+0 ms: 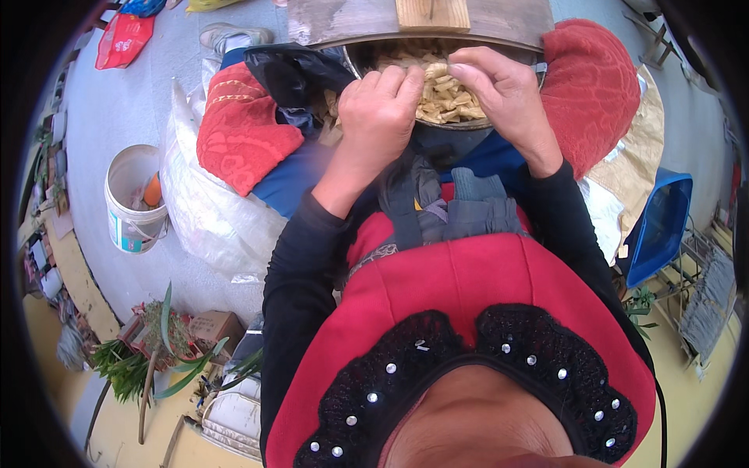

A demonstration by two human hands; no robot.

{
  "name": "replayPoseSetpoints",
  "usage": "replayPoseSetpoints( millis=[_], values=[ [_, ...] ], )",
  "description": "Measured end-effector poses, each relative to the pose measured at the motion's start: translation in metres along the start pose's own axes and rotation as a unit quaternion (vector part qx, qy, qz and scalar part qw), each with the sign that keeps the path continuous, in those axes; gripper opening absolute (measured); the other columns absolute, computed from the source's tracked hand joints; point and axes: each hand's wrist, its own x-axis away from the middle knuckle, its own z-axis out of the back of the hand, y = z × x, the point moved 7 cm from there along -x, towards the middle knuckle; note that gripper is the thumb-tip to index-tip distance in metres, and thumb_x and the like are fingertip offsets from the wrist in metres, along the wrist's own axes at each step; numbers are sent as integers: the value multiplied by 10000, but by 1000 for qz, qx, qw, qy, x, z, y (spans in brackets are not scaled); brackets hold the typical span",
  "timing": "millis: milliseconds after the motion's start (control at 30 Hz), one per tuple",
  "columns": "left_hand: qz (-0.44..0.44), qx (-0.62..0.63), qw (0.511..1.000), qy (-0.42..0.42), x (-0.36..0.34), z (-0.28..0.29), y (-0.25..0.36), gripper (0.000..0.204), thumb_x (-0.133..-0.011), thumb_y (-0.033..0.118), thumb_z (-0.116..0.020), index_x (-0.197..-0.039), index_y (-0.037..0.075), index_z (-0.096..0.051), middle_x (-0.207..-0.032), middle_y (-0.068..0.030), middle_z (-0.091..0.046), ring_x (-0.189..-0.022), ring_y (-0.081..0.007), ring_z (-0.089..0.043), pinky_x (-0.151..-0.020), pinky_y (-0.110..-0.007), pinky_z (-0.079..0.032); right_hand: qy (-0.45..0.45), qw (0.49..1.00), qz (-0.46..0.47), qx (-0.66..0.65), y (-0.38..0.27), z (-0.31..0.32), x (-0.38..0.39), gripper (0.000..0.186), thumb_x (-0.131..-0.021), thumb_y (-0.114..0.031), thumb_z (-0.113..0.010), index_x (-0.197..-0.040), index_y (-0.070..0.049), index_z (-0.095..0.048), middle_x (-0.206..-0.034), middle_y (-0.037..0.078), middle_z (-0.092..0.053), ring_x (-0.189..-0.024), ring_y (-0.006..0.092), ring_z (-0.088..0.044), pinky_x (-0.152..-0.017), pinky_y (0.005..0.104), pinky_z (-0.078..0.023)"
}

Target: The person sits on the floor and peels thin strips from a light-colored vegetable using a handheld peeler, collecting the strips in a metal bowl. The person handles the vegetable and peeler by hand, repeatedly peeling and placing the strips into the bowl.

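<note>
Over a round metal basin (425,122) between my knees, both hands work close together. The basin holds many short, pale-yellow strip-like pieces (449,104); I cannot tell what they are. My left hand (376,101) is closed in a pinch at the basin's left side, and my right hand (503,90) pinches from the right. A small pale-yellow piece (435,70) shows between their fingertips. Left of my left hand lies a black plastic bag (300,74), with more pale pieces partly hidden behind my wrist. A wooden board (343,23) covers the basin's far side.
Red towels (246,136) (593,93) cover my knees. A white sack (211,203) and a white bucket (136,218) with something orange inside stand at the left. On the right are a tan sack (644,148) and a blue bin (663,226). Potted plants (125,366) sit at lower left.
</note>
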Motion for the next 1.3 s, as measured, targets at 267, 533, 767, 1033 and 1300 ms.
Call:
replayPoseSetpoints(
  millis=[267,533,767,1033,1300],
  values=[
    [10,59,996,-70,3,-11,5,106,-779,84,-667,-878,82,-629,-715,-77,-569,-628,-264,-604,-550,-365,-471,-73,992,-81,57,21,-23,5,217,-859,-73,-595,-1066,-54,-657,-757,109,-662,-697,286,-656,-656,365,-526],
    [196,296,912,-207,5,-29,-19,219,-961,207,-591,-888,7,-646,-769,-77,-648,-694,-231,-628,-627,-328,-488,-66,986,129,78,4,-19,-6,249,-833,-79,-636,-1079,-64,-664,-927,149,-680,-872,335,-660,-790,395,-533],
    [335,563,684,-320,16,-58,-36,237,-984,219,-585,-876,35,-688,-647,80,-473,-598,-14,-363,-524,-186,-288,-266,953,66,129,9,-21,-9,170,-927,-104,-608,-1062,-6,-638,-844,105,-652,-804,211,-634,-701,323,-491],
    [360,590,676,-256,-10,-53,-49,210,-979,220,-592,-942,46,-704,-658,85,-491,-582,-5,-382,-515,-173,-277,-208,967,-92,-119,32,-7,-30,175,-955,-154,-599,-1018,1,-651,-792,10,-620,-748,82,-567,-695,244,-476],
    [339,491,783,-174,-62,-70,-92,158,-955,134,-606,-1026,19,-687,-727,41,-563,-666,-36,-471,-628,-193,-385,-10,990,-91,-105,57,9,-69,205,-973,-199,-581,-1048,-26,-660,-791,7,-610,-752,95,-571,-697,260,-475]
  ],
)
